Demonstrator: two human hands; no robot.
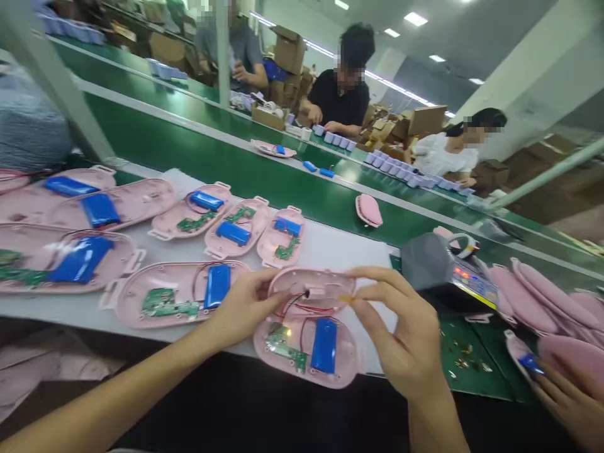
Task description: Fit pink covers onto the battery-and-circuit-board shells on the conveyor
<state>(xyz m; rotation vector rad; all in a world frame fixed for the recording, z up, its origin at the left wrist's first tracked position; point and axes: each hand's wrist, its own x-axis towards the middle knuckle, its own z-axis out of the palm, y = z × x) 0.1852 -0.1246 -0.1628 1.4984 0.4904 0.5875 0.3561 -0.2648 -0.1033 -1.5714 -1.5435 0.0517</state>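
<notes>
My left hand [248, 305] grips the left end of a small pink plastic shell half [330, 289], its thumb inside, tilted so the inside faces me. At that shell's right side my right hand [406, 333] pinches a small yellow piece of tape [348, 298]. Thin red and black wires run from this half down to a second pink shell [348, 358] just below. In that lower shell lie a green circuit board [283, 352] with a lit yellow light and a blue battery pack [324, 346]. Whether the two halves touch is unclear.
Several open pink shells [136, 302] with blue batteries lie left on white sheeting. A dark tape dispenser [429, 270] stands right, near stacked pink shells [533, 296] and another person's hand [573, 396]. Across the green conveyor [189, 145], several people work.
</notes>
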